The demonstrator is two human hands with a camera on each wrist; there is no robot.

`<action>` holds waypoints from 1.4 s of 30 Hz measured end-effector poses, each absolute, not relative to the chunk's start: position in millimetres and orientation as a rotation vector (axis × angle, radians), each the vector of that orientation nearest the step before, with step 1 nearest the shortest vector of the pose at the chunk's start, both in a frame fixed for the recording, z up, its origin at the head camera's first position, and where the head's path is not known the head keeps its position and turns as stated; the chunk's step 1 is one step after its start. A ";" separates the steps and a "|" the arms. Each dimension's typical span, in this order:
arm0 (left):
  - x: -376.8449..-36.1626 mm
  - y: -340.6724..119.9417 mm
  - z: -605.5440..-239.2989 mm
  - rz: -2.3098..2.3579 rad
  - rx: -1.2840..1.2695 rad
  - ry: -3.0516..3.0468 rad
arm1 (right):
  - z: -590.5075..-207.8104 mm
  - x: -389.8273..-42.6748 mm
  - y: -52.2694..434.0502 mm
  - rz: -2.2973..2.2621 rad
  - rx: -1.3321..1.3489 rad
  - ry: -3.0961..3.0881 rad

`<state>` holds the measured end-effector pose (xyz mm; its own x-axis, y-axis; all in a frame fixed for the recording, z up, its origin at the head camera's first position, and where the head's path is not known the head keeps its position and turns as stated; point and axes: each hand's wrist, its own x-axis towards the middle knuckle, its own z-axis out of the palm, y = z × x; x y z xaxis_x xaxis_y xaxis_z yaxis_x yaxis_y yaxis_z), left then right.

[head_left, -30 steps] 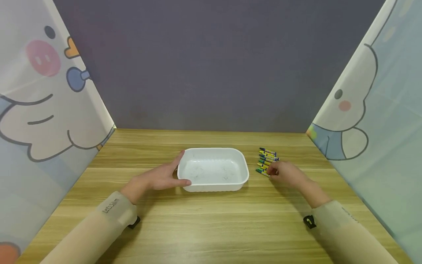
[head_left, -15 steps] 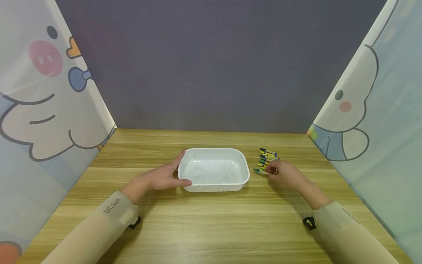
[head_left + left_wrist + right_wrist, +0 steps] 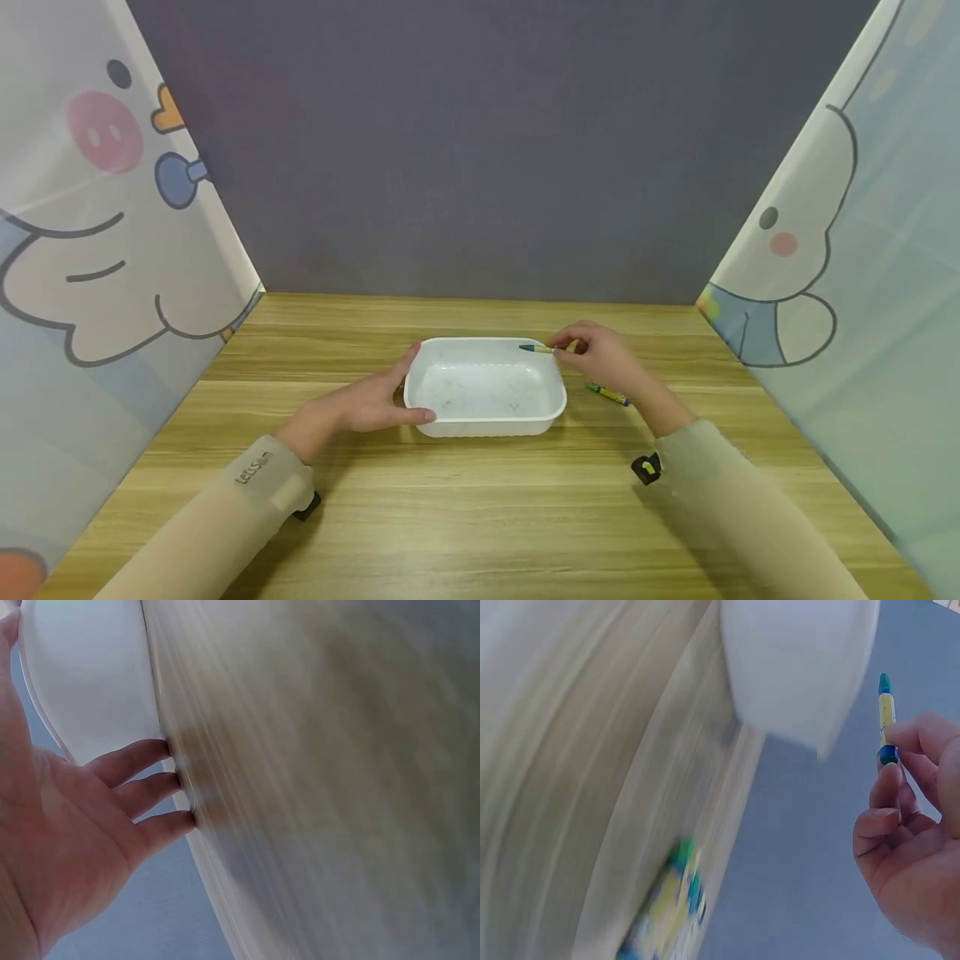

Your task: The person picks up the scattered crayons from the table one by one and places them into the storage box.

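My right hand point(image 3: 603, 358) pinches a crayon point(image 3: 536, 348) by its near end, above the back right rim of a white plastic tray point(image 3: 487, 427). In the right wrist view the crayon point(image 3: 886, 712) has a green tip and a yellow wrapper with blue bands. My left hand point(image 3: 367, 404) rests at the tray's left end, its thumb laid across the front rim and its fingers straight along the outside. On the table to the tray's right lies another crayon point(image 3: 609, 394), green-tipped. My right hand covers the spot behind it. No crayon shows inside the tray.
The wood-grain table point(image 3: 450, 508) stretches in front of the tray. A dark panel point(image 3: 480, 167) rises behind it, and cartoon-printed cloths point(image 3: 877, 275) stand at both sides. Crayons point(image 3: 667, 907) appear blurred near the bottom of the right wrist view.
My right hand has picked up a crayon from the row and moved left and back to the tray's rim. The left hand and the tray have stayed in place.
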<state>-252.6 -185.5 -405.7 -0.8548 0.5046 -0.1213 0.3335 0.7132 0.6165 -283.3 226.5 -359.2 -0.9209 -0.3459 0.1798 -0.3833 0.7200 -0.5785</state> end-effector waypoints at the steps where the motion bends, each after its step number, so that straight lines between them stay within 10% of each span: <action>1: -252.4 -185.8 -405.7 0.863 0.660 2.644 | -359.7 -286.1 218.3 1.008 0.615 -2.866; 19: -252.6 -184.6 -404.1 0.851 0.630 2.661 | -377.2 -320.4 108.8 1.134 0.790 -2.918; 42: -253.8 -183.0 -405.8 0.790 0.626 2.666 | -407.4 -322.0 85.2 0.893 0.926 -3.034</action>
